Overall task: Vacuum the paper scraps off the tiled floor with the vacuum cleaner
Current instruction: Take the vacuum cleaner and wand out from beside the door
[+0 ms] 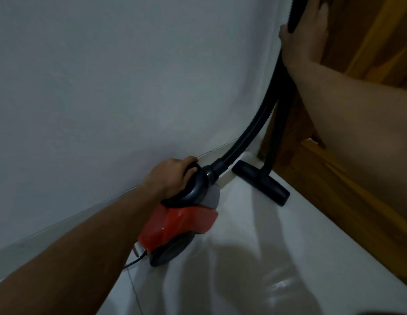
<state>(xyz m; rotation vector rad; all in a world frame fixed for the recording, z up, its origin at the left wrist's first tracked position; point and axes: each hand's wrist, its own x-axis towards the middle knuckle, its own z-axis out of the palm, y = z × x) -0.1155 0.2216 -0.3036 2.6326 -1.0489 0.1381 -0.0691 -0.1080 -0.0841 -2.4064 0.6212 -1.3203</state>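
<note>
Upper right of the frame: right grip, fingertips cut off by the top edge, thumb hooked round the black wand. Lower centre: left grip, arm outstretched, clenched over the handle of the red vacuum cleaner. Floor head rests on the tiled floor beside the wall.

My left arm reaches forward and down from the lower left, the forearm bare and nearly straight. The left grip curls over the dark grey curved handle of the red canister vacuum cleaner, knuckles up and fingertips tucked under. My right arm is raised, its bare forearm slanting up to the top right. The right grip wraps the black plastic suction tube, thumb hooked round its left side.
</note>
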